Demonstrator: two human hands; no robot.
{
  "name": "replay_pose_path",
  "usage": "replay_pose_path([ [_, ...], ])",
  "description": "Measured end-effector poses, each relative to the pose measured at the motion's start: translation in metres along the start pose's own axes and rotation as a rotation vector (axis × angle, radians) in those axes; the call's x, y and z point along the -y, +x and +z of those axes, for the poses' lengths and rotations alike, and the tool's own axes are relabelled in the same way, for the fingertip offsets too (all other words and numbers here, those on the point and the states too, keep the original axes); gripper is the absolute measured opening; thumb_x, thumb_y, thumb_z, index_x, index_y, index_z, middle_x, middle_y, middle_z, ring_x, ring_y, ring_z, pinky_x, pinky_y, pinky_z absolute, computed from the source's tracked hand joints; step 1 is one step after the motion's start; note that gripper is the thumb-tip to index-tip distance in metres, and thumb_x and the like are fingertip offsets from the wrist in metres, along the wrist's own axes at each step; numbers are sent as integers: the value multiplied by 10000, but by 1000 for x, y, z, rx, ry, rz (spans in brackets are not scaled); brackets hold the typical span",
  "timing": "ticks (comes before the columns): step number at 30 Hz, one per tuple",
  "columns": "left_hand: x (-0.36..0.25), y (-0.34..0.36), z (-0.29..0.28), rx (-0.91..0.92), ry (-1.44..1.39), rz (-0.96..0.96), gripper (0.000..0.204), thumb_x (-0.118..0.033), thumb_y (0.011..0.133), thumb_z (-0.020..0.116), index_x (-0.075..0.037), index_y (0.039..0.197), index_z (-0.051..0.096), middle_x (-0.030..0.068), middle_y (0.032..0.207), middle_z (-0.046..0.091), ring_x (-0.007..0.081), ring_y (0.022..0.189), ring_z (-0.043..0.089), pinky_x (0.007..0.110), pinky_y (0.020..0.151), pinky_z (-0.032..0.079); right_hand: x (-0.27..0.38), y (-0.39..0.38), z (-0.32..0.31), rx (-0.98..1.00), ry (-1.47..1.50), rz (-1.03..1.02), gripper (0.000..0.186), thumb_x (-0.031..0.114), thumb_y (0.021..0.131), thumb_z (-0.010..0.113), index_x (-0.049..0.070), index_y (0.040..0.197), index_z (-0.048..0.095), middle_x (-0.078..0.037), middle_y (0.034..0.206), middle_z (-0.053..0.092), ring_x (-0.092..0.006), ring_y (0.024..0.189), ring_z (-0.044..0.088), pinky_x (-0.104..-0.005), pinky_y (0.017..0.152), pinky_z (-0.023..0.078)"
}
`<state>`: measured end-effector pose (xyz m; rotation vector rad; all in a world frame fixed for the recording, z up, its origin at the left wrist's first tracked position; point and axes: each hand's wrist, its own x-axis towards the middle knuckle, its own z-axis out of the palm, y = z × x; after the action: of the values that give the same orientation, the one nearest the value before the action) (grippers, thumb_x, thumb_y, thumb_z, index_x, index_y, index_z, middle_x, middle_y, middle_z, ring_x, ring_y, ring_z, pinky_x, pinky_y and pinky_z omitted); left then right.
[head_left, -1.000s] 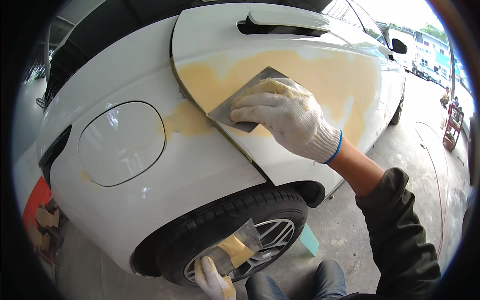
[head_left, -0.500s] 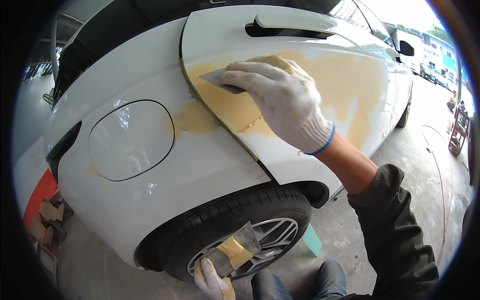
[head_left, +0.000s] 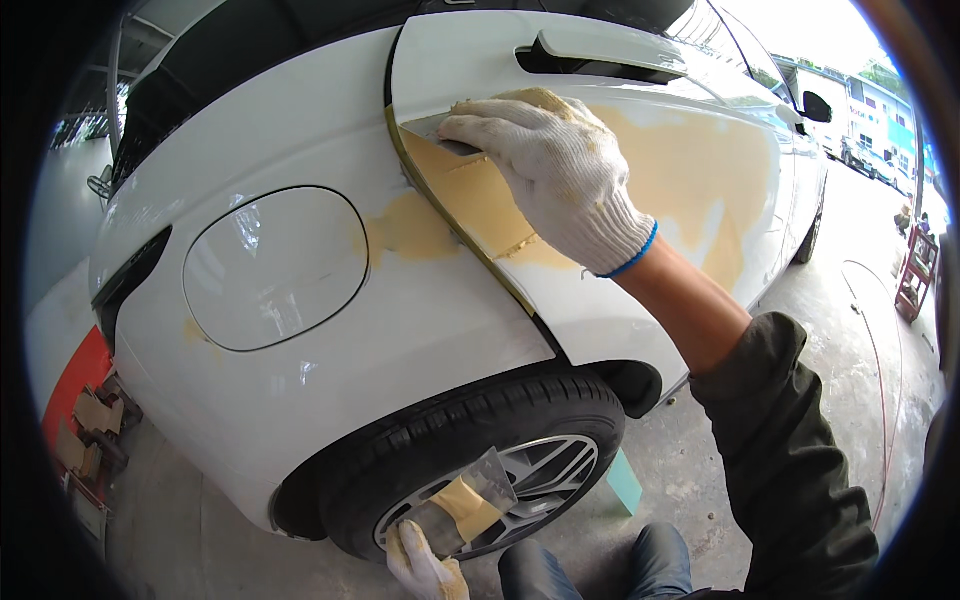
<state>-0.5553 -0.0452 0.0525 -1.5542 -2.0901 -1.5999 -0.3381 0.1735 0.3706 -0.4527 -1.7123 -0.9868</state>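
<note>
My right hand [head_left: 560, 170], in a white knitted glove with a blue cuff edge, is closed round a grey metal putty scraper [head_left: 428, 128]. The scraper's blade lies against the rear door [head_left: 480, 70] of a white car, near the door's edge. Tan body filler [head_left: 480, 205] covers much of the door below the handle, with a patch [head_left: 412, 228] on the quarter panel. Low down before the wheel, my gloved left hand [head_left: 425, 565] grips a flat plate [head_left: 465, 505] bearing a smear of filler. Its fingertips are stained tan.
Below the panel is the rear wheel [head_left: 540, 415], with a pale green sheet [head_left: 624, 484] beside it on the concrete floor. The fuel flap [head_left: 275, 268] is closed. At right are a red rack [head_left: 915, 270] and a thin hose [head_left: 880, 370]. Cardboard pieces [head_left: 98, 412] sit at the lower left.
My right hand and the scraper have moved slightly up the door, closer to its edge. The whole view has shifted a little. My left hand holds the plate as before.
</note>
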Motion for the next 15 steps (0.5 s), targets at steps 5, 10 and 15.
replay_pose_path([
  [5, 8, 7, 8, -42, 109, 150, 467, -86, 866, 697, 13, 1300, 557, 267, 1233, 570, 440, 1080, 581, 487, 956, 490, 3, -1, -8, 40, 17, -52, 271, 29, 861, 603, 108, 1094, 716, -57, 1137, 705, -264, 1065, 647, -351, 937, 522],
  [10, -4, 9, 13, -5, -22, 50, 417, -46, 872, 653, 29, 1273, 566, 275, 1208, 580, 451, 1069, 583, 503, 943, 486, 5, -27, -16, 209, 148, 2, 338, -1, 805, 596, 135, 1087, 721, -15, 1157, 698, -234, 1134, 606, -367, 973, 482],
  [15, -4, 13, 27, -1, 123, 272, 395, 5, 878, 592, 45, 1269, 558, 291, 1192, 583, 471, 1054, 584, 523, 943, 479, 0, -52, -38, 295, 190, 3, 336, -1, 792, 612, 147, 1072, 725, 7, 1142, 701, -211, 1123, 615, -354, 959, 498],
])
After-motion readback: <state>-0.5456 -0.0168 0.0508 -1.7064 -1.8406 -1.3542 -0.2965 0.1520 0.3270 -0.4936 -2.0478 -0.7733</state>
